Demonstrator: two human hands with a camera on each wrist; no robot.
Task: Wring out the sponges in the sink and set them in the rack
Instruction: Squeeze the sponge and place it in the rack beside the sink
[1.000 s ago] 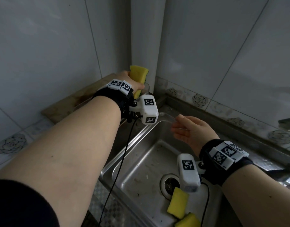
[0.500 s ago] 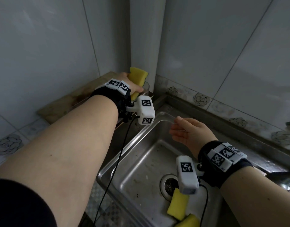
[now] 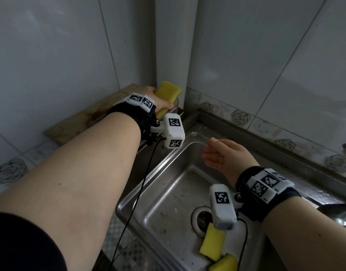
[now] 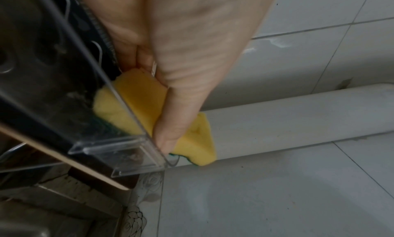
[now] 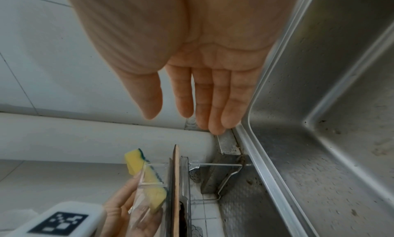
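Note:
My left hand grips a yellow sponge with a green underside, half lowered into a clear plastic rack at the sink's far left corner. The left wrist view shows the thumb pressed on this sponge at the rack's clear wall. My right hand hovers over the steel sink, fingers straight and empty. Two more yellow sponges lie in the basin by the drain.
The rack stands on a wooden board left of the sink. A white pipe runs up the tiled corner right behind it. A black cable hangs from my left wrist across the sink's rim.
My left hand has lowered the sponge further into the rack. The right hand has stayed over the sink, nearly still.

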